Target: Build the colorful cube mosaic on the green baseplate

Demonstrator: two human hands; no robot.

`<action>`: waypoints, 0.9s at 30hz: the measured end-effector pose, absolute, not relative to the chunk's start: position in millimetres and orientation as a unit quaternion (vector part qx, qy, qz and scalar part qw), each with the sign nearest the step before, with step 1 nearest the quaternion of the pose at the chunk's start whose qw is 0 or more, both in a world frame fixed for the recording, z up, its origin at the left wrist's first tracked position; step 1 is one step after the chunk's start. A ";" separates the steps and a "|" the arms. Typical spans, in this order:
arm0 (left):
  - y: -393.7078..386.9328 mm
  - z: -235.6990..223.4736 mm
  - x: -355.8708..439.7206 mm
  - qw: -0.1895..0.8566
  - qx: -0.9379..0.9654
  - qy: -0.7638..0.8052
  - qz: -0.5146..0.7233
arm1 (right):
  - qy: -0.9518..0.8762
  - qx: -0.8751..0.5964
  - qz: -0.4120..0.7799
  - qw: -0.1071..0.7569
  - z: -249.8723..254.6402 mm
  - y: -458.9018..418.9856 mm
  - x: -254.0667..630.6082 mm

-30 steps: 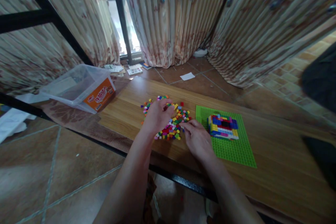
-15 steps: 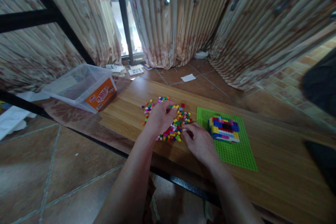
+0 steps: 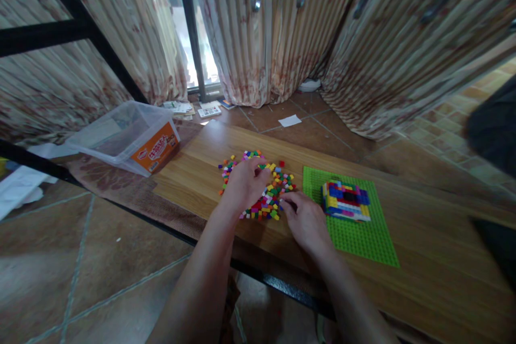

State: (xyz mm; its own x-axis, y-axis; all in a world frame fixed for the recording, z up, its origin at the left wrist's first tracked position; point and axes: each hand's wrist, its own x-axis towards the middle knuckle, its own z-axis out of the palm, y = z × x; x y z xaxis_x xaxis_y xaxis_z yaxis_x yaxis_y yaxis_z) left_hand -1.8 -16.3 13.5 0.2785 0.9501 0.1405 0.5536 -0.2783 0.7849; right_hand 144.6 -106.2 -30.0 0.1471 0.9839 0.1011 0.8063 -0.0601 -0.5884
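A loose pile of small coloured building bricks (image 3: 266, 207) lies on the wooden board. My left hand (image 3: 245, 185) hovers over the pile's middle, hiding part of it. Its thumb and forefinger are curved with a gap between them, and no brick shows there. At the pile's right edge is my right hand (image 3: 305, 220), its thumb and forefinger closed on a small pale brick that is barely visible at the tips. Right of that hand, a multicoloured brick structure (image 3: 346, 201) with a dark opening in its top sits on a green studded baseplate (image 3: 363, 247).
On the left stands a clear plastic bin (image 3: 121, 137) with an orange label. The wooden board (image 3: 427, 258) extends rightward to a dark flat object (image 3: 494, 247). Curtains (image 3: 274, 32) hang behind, with papers (image 3: 289, 121) on the tiled floor. A black metal frame (image 3: 80, 27) rises at left.
My right hand has shifted very slightly at the pile's edge, and the pale brick at its fingertips shows less. My left hand stays over the pile. The view has tilted slightly.
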 end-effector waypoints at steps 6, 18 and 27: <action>-17.0 15.2 -1.0 0.301 0.741 0.516 0.307 | -0.633 -0.696 0.151 0.303 -36.5 -106.7 151.3; -18.6 19.9 -1.3 0.288 0.749 0.525 0.283 | -0.685 -0.649 0.199 0.264 -28.9 -108.9 160.9; -19.1 20.7 -0.3 0.277 0.753 0.526 0.282 | -0.678 -0.685 0.160 0.211 -26.2 -107.0 150.8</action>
State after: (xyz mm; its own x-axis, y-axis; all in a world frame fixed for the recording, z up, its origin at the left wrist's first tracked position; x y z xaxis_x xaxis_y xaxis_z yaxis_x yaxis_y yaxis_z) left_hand -0.3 -19.1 20.7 0.2881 0.9482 0.1337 0.6358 -0.2938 0.7137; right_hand 150.8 -107.0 -26.2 0.0282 0.9973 0.0676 0.8618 0.0100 -0.5071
